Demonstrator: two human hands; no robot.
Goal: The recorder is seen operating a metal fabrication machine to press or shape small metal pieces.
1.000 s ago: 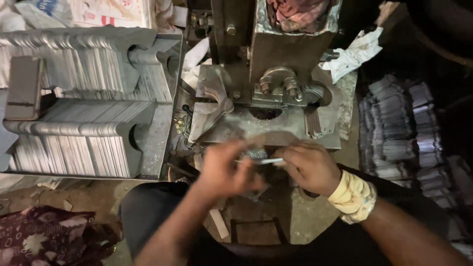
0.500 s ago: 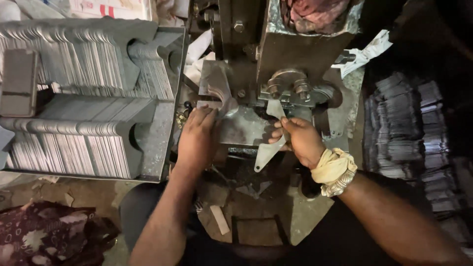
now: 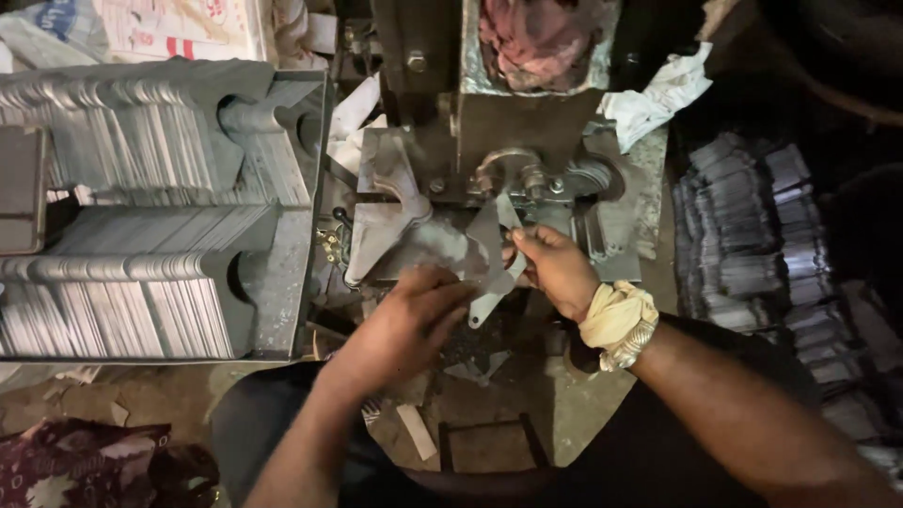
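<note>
My right hand (image 3: 555, 271), with a cloth-wrapped wrist and a metal bracelet, grips a flat grey metal blank (image 3: 493, 252) that stands tilted in front of the press machine (image 3: 499, 122). My left hand (image 3: 414, 315) reaches in from below left, its fingertips touching the same blank's lower edge. Another shaped metal piece (image 3: 381, 221) lies on the press bed just left of both hands.
A grey rack (image 3: 282, 282) on the left holds several rows of stacked metal blanks (image 3: 122, 310). More stacked pieces (image 3: 752, 254) lie in the dark at the right. A white rag (image 3: 658, 94) hangs on the machine. Scraps litter the floor below.
My left hand has drawn back from the press bed down to the blank in my right hand. The right hand has lifted the blank more upright near the die.
</note>
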